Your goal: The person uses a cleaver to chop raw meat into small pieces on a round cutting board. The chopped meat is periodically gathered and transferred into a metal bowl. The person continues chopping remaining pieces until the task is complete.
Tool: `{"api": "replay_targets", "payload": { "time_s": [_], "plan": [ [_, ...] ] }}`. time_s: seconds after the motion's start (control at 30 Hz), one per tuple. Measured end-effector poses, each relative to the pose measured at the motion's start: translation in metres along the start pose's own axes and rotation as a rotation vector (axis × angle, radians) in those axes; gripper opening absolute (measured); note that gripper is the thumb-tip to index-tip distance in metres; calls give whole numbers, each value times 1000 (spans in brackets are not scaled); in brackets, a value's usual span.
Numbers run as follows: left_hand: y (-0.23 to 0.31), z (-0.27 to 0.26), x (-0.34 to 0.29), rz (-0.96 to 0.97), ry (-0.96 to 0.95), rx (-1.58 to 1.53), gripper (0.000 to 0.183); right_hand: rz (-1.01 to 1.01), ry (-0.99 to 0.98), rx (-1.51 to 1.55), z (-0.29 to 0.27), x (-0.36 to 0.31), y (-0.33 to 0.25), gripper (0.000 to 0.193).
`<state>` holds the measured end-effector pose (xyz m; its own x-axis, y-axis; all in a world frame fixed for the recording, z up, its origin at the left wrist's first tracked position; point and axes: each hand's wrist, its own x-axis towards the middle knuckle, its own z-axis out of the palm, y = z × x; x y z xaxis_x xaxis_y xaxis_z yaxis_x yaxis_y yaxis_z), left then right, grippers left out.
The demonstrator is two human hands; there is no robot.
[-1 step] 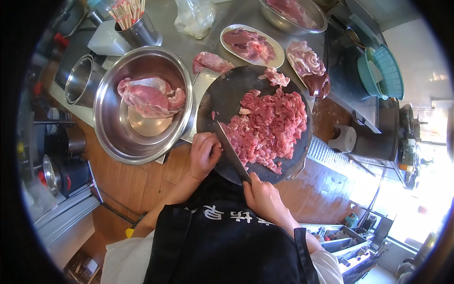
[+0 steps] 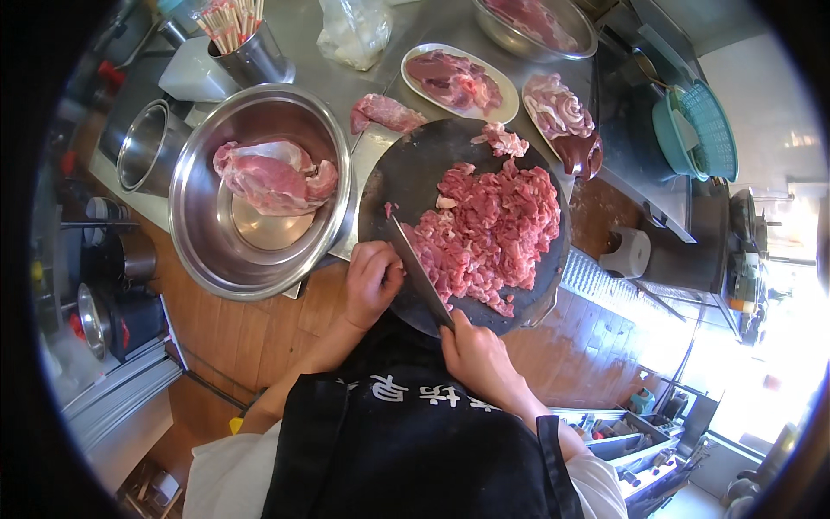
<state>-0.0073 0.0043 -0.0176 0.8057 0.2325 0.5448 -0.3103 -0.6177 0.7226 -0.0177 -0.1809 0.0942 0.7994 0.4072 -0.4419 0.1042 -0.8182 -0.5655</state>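
My right hand [image 2: 475,353] grips a cleaver [image 2: 421,275] by its handle. The blade slants up and left across the near-left part of a round dark chopping board [image 2: 393,177], along the left side of a pile of chopped raw meat [image 2: 497,229]. My left hand [image 2: 374,281] is curled into a loose fist at the board's left edge, close beside the blade, with nothing visible in it. A smaller clump of pale, fatty meat [image 2: 501,138] lies at the board's far edge. One tiny scrap of meat [image 2: 388,209] sits apart, near the blade's tip.
Left of the board stands a large steel basin [image 2: 197,246] holding a big piece of raw meat [image 2: 277,177]. Behind are a meat strip [image 2: 386,113], an oval plate [image 2: 413,84] of meat, a second plate with pale meat [image 2: 558,104], a steel bowl [image 2: 588,50] and a chopstick holder [image 2: 264,62].
The cleaver and my right hand have shifted very slightly up and to the left. My left hand and the meat look the same.
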Motion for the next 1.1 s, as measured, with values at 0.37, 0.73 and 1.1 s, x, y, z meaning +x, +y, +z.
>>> {"api": "replay_targets", "payload": {
  "time_s": [0.37,0.73,1.1],
  "plan": [
    [0,-4,2,7,-12,17,16,-78,201,10,13,44,-8,20],
    [-1,-4,2,5,-70,0,16,-54,121,-93,23,75,-28,21],
    [1,-3,-4,-19,14,-12,17,49,-45,-3,-10,-4,-3,21]
  ]
}}
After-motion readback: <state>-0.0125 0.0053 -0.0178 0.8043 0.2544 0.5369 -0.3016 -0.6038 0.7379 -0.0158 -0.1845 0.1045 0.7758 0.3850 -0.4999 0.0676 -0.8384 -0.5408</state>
